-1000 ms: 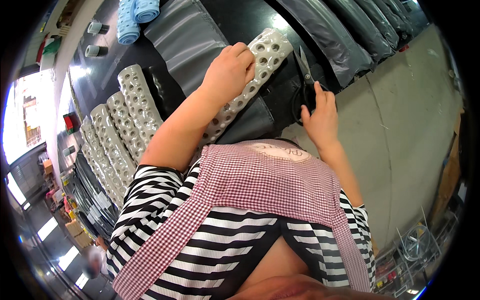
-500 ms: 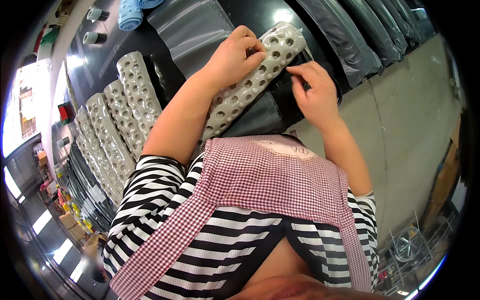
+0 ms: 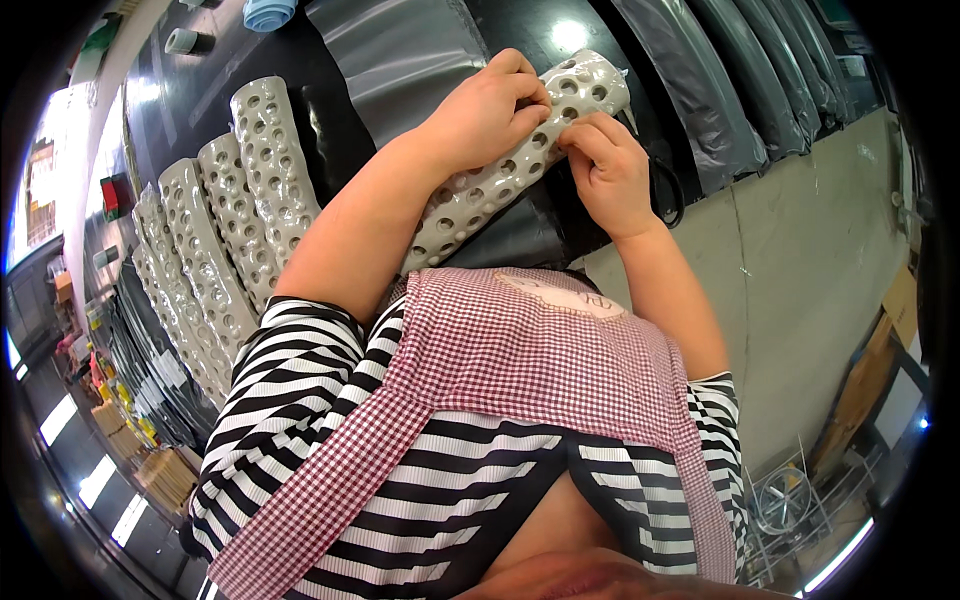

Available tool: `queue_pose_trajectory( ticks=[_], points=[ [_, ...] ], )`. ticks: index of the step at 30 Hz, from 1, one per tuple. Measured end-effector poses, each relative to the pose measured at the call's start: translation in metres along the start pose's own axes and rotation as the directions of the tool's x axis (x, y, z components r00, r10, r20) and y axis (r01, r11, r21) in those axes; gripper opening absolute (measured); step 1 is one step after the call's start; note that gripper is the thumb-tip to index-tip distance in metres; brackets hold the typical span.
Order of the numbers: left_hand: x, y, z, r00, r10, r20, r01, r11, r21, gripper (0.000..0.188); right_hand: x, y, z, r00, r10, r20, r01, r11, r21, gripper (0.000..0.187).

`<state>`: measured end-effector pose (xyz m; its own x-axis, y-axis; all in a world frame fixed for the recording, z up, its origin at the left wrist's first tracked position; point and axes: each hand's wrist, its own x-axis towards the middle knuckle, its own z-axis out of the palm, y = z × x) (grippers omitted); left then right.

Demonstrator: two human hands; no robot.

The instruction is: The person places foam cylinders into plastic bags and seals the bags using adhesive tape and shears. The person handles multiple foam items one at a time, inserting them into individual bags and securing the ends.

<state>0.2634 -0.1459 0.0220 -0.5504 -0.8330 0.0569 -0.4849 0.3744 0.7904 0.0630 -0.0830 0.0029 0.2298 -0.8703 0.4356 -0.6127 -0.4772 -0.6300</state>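
A grey rolled mat (image 3: 480, 197) with round holes and knobs, in shiny clear film, lies slantwise in front of me. My left hand (image 3: 492, 118) is closed, thumb and fingers pinched against the roll's upper side. Just to its right, my right hand (image 3: 609, 172) is closed too, its fingertips pinching at the roll's near side. Whether they grip the mat or only its film is too small to tell. The far end of the roll sticks out past both hands. Under the roll is a dark grey plastic sheet (image 3: 520, 228).
Several similar wrapped rolls (image 3: 268, 150) lie at the left. Dark grey plastic packs (image 3: 690, 90) line the far right of the black table. A grey plastic sheet (image 3: 395, 65), a light blue roll (image 3: 268, 12) and a tape roll (image 3: 188, 42) are at the back.
My right hand has moved left and up onto the roll, its fingers closing there. My left hand has stayed pinched at the roll. The view has shifted slightly.
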Motion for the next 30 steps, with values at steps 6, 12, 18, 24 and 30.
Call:
queue_pose_trajectory(
  ticks=[6, 12, 18, 24, 30],
  points=[
    [0.001, -0.003, 0.000, 1.000, -0.021, 0.020, 0.022, 1.000, -0.014, 0.014, 0.003, -0.001, -0.002, 0.999, 0.036, 0.041, -0.035, 0.999, -0.013, 0.013],
    [0.002, 0.000, -0.001, 0.999, -0.032, 0.025, 0.033, 0.999, -0.014, 0.014, 0.006, -0.004, -0.002, 1.000, 0.025, 0.016, -0.025, 1.000, 0.006, 0.013],
    [0.002, -0.002, -0.001, 1.000, -0.019, 0.025, 0.019, 1.000, -0.006, 0.013, 0.007, -0.005, -0.003, 0.999, 0.026, 0.028, -0.026, 1.000, -0.013, 0.013],
    [0.001, 0.003, -0.005, 0.998, -0.036, 0.060, 0.037, 0.999, -0.014, 0.012, 0.007, -0.008, -0.006, 0.997, 0.062, 0.037, -0.062, 0.998, -0.005, 0.014],
    [-0.001, 0.007, -0.011, 0.997, 0.002, 0.073, -0.002, 1.000, -0.007, 0.013, 0.006, 0.004, -0.008, 0.994, 0.057, 0.089, -0.066, 0.994, 0.091, 0.020]
  ],
)
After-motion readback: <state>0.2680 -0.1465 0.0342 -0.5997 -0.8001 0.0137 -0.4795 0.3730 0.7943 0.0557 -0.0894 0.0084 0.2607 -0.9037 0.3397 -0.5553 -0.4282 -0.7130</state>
